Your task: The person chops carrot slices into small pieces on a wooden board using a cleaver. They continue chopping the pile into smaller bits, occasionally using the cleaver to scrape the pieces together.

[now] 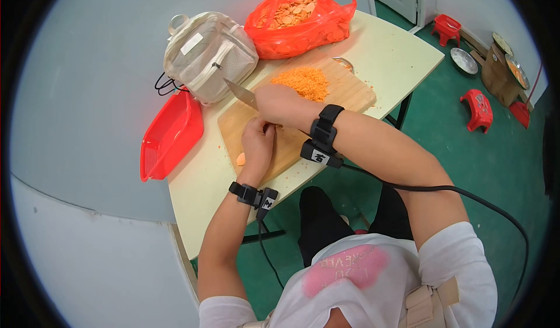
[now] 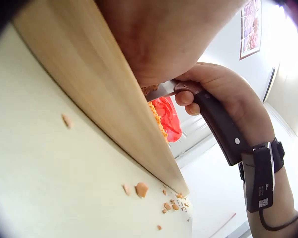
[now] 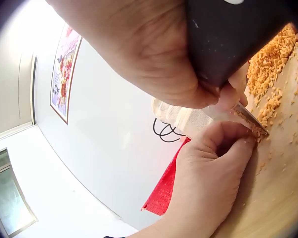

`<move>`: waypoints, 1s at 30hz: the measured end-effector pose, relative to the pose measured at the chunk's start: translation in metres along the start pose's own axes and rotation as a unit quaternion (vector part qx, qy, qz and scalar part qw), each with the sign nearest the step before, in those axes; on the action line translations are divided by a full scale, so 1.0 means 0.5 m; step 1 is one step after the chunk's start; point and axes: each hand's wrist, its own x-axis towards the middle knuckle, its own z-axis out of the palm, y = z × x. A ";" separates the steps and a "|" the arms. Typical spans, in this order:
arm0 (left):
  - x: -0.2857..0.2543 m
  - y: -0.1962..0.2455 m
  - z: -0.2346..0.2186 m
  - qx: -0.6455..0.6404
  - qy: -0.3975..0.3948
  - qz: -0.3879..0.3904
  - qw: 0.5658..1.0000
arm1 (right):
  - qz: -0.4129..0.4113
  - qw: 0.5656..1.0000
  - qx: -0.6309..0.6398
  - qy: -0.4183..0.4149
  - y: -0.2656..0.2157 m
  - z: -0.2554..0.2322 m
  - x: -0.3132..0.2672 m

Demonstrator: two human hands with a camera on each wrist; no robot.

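Note:
My right hand (image 1: 284, 104) grips the dark handle (image 2: 216, 121) of a kitchen knife (image 1: 240, 94), its blade low over a wooden cutting board (image 1: 233, 124). Beside the blade, my left hand (image 1: 258, 146) has its fingers curled and thumb drawn in, pinching carrot pieces (image 3: 259, 133) against the board; the fingers mostly hide them. The knife's edge (image 3: 249, 117) comes down right at the left fingertips. Finely chopped carrot (image 1: 303, 83) is heaped on the far part of the board. A single carrot slice (image 1: 241, 159) lies at the board's near left edge.
A red plastic bag (image 1: 291, 46) full of carrot slices stands at the back, next to a beige backpack (image 1: 201, 56). A red basket (image 1: 175, 135) sits at the table's left edge. Behind the heap is a metal bowl (image 1: 344, 63). Crumbs (image 2: 141, 189) dot the cream table (image 1: 402, 53).

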 end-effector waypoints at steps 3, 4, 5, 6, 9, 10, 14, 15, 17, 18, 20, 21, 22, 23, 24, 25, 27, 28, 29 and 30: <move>0.001 0.000 0.000 0.028 0.003 0.001 1.000 | -0.007 1.000 0.023 0.006 0.005 -0.005 -0.002; 0.002 -0.004 0.003 0.026 0.001 0.001 1.000 | -0.017 1.000 0.009 0.020 0.005 -0.008 -0.002; 0.002 -0.011 0.005 0.027 0.005 0.001 1.000 | -0.028 0.999 -0.006 0.032 0.006 -0.009 -0.004; 0.001 -0.016 0.008 0.029 0.009 0.000 1.000 | -0.025 0.999 -0.006 0.030 0.007 -0.010 -0.005; 0.002 -0.009 0.006 0.035 0.008 0.002 0.999 | -0.025 0.999 -0.005 0.021 -0.002 -0.017 -0.006; 0.004 -0.005 0.006 0.035 0.006 0.003 0.999 | -0.025 1.000 -0.004 0.012 -0.003 -0.013 -0.006; 0.001 0.000 0.006 0.032 0.001 -0.024 0.999 | -0.021 1.000 0.004 0.007 -0.003 0.001 -0.009; 0.000 -0.002 0.006 0.034 0.005 -0.023 0.999 | -0.020 1.000 0.005 0.005 -0.003 0.004 -0.006; -0.001 0.001 0.003 0.047 -0.002 -0.033 0.998 | -0.014 1.000 0.010 0.004 -0.002 0.010 0.001; -0.002 0.004 0.002 0.060 -0.008 -0.040 0.997 | -0.012 1.000 0.011 0.001 -0.005 0.012 0.006; -0.002 0.008 0.002 0.054 -0.005 -0.038 0.998 | -0.028 0.999 -0.019 -0.014 -0.011 0.011 0.017; -0.001 0.012 0.000 0.050 0.000 -0.035 0.998 | -0.028 0.999 -0.019 -0.013 -0.013 0.011 0.016; -0.002 0.018 -0.003 0.051 0.001 -0.032 0.998 | -0.033 0.999 -0.037 -0.018 -0.015 0.012 0.017; -0.004 0.024 -0.004 0.027 0.011 -0.045 0.999 | -0.039 0.997 -0.055 -0.023 -0.017 0.012 0.020; -0.004 0.027 -0.005 0.002 0.020 -0.058 0.998 | -0.042 0.997 -0.055 -0.021 -0.014 0.012 0.023; -0.002 0.025 -0.005 0.003 0.022 -0.058 0.998 | -0.035 0.999 -0.018 -0.006 -0.006 0.015 0.023; -0.004 0.011 -0.003 -0.006 0.029 -0.047 0.998 | -0.027 0.999 0.024 0.007 0.006 0.024 0.024; -0.005 0.005 -0.001 -0.004 0.028 -0.048 0.998 | -0.016 1.000 0.023 0.010 0.006 0.020 0.023; -0.005 0.000 0.002 0.024 0.020 -0.031 0.999 | -0.006 1.000 0.020 0.015 0.005 0.016 0.022; -0.003 -0.003 0.003 0.051 0.014 -0.013 0.999 | -0.008 1.000 0.019 0.017 0.001 0.011 0.021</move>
